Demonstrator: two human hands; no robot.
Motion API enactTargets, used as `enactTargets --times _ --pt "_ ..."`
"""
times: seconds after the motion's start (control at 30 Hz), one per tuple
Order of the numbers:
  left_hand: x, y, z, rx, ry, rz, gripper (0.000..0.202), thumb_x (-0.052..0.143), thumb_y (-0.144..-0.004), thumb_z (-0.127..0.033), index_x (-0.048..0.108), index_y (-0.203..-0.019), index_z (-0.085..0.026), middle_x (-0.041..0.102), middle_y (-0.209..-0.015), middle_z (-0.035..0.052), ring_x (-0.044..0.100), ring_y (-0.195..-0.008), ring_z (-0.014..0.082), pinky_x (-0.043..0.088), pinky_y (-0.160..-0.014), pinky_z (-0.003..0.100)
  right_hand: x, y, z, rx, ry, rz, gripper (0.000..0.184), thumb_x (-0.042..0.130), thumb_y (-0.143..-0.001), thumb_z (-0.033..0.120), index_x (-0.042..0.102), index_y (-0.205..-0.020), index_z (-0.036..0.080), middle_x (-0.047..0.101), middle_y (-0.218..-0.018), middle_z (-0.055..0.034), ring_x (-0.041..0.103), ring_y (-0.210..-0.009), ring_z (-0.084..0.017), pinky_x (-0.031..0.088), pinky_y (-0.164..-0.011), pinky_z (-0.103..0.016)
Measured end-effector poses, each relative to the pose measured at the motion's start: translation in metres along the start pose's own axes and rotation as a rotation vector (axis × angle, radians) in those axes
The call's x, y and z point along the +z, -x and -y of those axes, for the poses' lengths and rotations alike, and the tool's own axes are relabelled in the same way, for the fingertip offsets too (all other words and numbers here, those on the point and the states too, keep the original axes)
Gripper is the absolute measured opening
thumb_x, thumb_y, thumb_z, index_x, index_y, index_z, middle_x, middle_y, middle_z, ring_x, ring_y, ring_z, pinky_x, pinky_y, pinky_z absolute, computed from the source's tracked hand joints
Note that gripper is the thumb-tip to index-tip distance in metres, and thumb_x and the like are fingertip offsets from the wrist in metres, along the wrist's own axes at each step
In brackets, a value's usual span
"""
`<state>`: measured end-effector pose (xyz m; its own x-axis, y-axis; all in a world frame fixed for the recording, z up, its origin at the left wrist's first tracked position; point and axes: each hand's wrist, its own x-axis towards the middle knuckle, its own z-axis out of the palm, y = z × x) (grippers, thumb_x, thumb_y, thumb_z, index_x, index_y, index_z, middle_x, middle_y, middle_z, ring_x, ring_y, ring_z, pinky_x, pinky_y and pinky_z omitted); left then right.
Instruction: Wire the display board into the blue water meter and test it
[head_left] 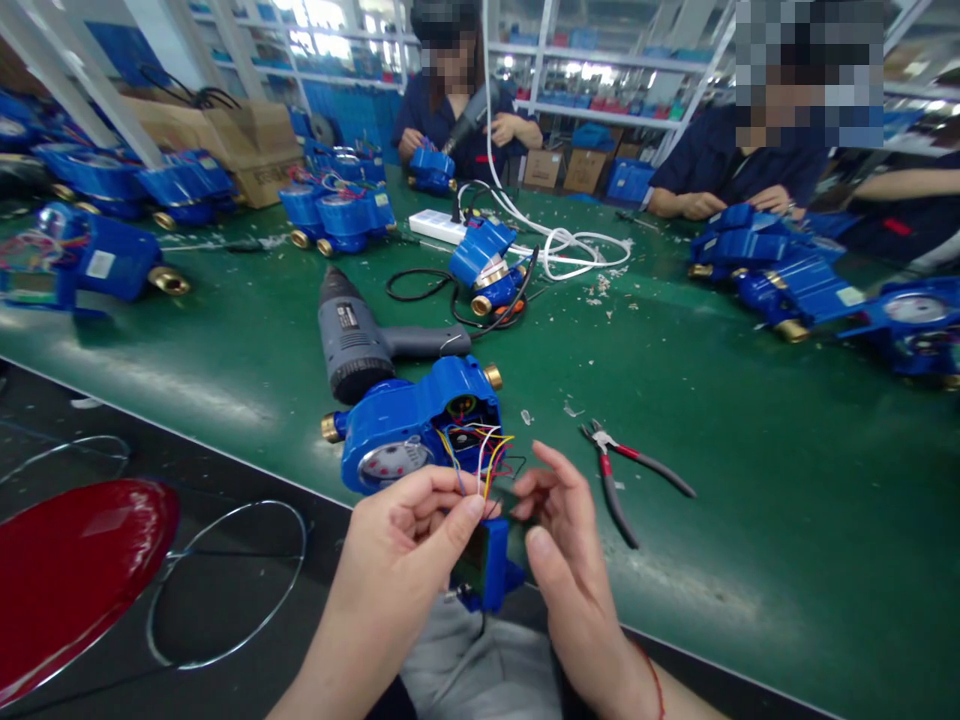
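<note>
Blue meter [409, 425] lies on the counter [780, 470], dial facing up, wiring compartment open at its R end, brass fitting each side. Coloured wires [486, 455] (white, yellow, red, blue etc.) run out of the meter, toward the person. L hand [420, 535], just nearside of the meter, pinches some of them btwn thumb & index fingertip. R hand [562, 540], nearside-R of the meter, has fingers curled w/ a gap to the thumb; can't tell if it touches a thin wire. Blue cover [493, 565] w/ a board is nearside of the meter, btwn the hands.

Grey heat gun [352, 335] lies just behind the meter, nozzle pointing away; red-handled cutters [611, 450] to R of the meter, handles spread. Farther behind the meter: 2nd blue meter [484, 255], white power strip [436, 226], coiled white cable [570, 250]. Co-worker [510, 130] well behind the meter holds another blue unit [433, 170].
</note>
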<state>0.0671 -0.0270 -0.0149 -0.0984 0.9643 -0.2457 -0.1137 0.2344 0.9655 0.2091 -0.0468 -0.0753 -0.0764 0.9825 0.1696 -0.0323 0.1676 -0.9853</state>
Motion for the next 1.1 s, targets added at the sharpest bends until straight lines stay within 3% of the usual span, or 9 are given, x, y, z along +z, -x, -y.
enactTargets --times 0.1,0.2,0.3,0.4,0.6,0.8,0.97,1.1 --pt "0.0 0.0 -0.001 0.027 0.025 -0.002 0.008 0.075 -0.061 -0.021 0.07 -0.067 -0.017 0.073 -0.061 0.0024 0.068 -0.058 0.0137 0.05 -0.052 0.017 -0.004 -0.019 0.011 -0.094 0.199 -0.113 0.031 0.054 -0.094 0.035 0.053 -0.124 0.03 0.052 -0.099 -0.002 0.049 -0.093 -0.017 0.04 -0.084 -0.032" --pt "0.0 -0.001 -0.001 0.044 -0.01 -0.012 0.008 0.075 -0.062 -0.022 0.07 -0.067 -0.018 0.068 -0.055 -0.0003 0.06 -0.048 0.0104 0.043 -0.043 0.016 -0.002 -0.037 0.023 -0.112 0.259 -0.039 0.013 0.064 -0.086 0.028 0.065 -0.098 0.023 0.058 -0.087 -0.0012 0.051 -0.085 -0.017 0.04 -0.077 -0.032" --pt "0.0 -0.001 0.0 0.05 -0.034 -0.017 0.01 0.074 -0.063 -0.025 0.069 -0.068 -0.017 0.064 -0.052 -0.0017 0.05 -0.04 0.0074 0.032 -0.035 0.016 0.002 -0.045 0.029 -0.07 0.223 -0.091 0.011 0.069 -0.079 0.026 0.062 -0.086 0.021 0.056 -0.08 0.0006 0.049 -0.078 -0.016 0.039 -0.071 -0.03" --pt "0.0 -0.001 0.001 0.048 -0.029 -0.009 0.011 0.072 -0.065 -0.026 0.068 -0.068 -0.017 0.06 -0.049 -0.0029 0.045 -0.038 0.0065 0.031 -0.034 0.016 0.003 -0.044 0.027 -0.085 0.192 -0.148 0.012 0.067 -0.08 0.025 0.056 -0.082 0.02 0.052 -0.077 0.0018 0.047 -0.074 -0.014 0.038 -0.068 -0.028" --pt "0.0 0.0 0.004 0.033 -0.011 0.027 0.014 0.072 -0.068 -0.029 0.066 -0.071 -0.017 0.054 -0.048 -0.0055 0.043 -0.039 0.0063 0.035 -0.036 0.015 0.004 -0.043 0.027 -0.069 0.141 -0.032 0.004 0.068 -0.081 0.025 0.069 -0.08 0.021 0.056 -0.083 -0.0013 0.051 -0.081 -0.016 0.041 -0.072 -0.029" --pt "-0.002 -0.002 0.008 0.038 0.016 0.009 0.014 0.075 -0.067 -0.026 0.065 -0.069 -0.016 0.063 -0.056 -0.0023 0.047 -0.044 0.0053 0.035 -0.04 0.013 0.007 -0.044 0.028 -0.035 0.059 0.029 0.015 0.063 -0.086 0.028 0.063 -0.073 0.019 0.053 -0.078 -0.0004 0.05 -0.076 -0.014 0.039 -0.069 -0.028" --pt "-0.001 -0.002 0.012 0.015 0.055 -0.004 0.019 0.076 -0.069 -0.031 0.064 -0.071 -0.016 0.068 -0.06 0.001 0.047 -0.043 0.0048 0.026 -0.037 0.013 0.006 -0.042 0.024 -0.071 0.074 -0.042 0.015 0.061 -0.087 0.024 0.061 -0.073 0.019 0.051 -0.078 -0.0002 0.047 -0.076 -0.014 0.036 -0.068 -0.028" --pt "0.0 -0.003 0.013 -0.044 0.079 0.015 0.024 0.078 -0.068 -0.035 0.063 -0.072 -0.016 0.069 -0.059 0.0025 0.057 -0.05 0.0087 0.032 -0.039 0.012 -0.003 -0.053 0.019 -0.077 -0.044 -0.205 0.016 0.057 -0.088 0.024 0.054 -0.073 0.02 0.045 -0.075 0.0009 0.041 -0.071 -0.014 0.033 -0.064 -0.027"
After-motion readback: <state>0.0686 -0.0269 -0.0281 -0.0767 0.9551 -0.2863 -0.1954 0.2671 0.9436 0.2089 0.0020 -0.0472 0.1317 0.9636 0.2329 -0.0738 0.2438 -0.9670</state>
